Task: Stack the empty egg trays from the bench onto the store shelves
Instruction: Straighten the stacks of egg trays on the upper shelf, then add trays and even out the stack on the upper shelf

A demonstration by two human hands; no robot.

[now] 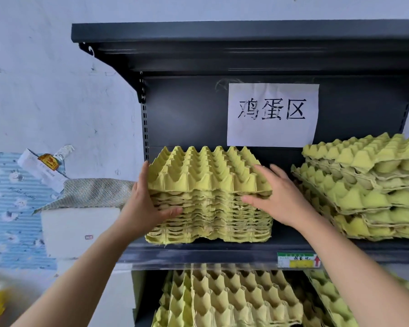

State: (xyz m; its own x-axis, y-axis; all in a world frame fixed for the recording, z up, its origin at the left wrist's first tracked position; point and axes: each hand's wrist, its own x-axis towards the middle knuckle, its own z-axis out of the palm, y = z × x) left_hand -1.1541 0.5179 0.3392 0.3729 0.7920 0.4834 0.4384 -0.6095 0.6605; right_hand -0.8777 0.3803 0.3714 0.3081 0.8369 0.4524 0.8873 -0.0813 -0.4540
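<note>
1. Yellow-green pulp egg trays, nested into one stack (pixel 208 197), sit at the left end of the middle shelf (pixel 198 256) of a dark metal rack. The front edge is close to the shelf lip.
2. Person's left hand (pixel 149 204) is against the stack's left front corner, with fingers straight up the left side and thumb stretched across the front edges. The grip is wide, nothing curled round.
3. Person's right hand (pixel 279 197) is at the right front corner, fingers spread and straight, thumb tip touching the front edges about halfway up. This grip is wide too.
4. On the same shelf further right, a second stack (pixel 364 185) sits looser and tilted, with a dark gap between the two.
5. Taped to the back panel above, a white paper sign (pixel 272 114) carries three black characters.
6. More trays (pixel 234 300) fill the lower shelf, some standing on edge and leaning.
7. On the shelf lip near the right forearm is a price label (pixel 298 260).
8. Left of the rack, a white box (pixel 80 232) has a woven cloth (pixel 92 192) over it, and a white carton (pixel 43 168) lies tilted on top.
</note>
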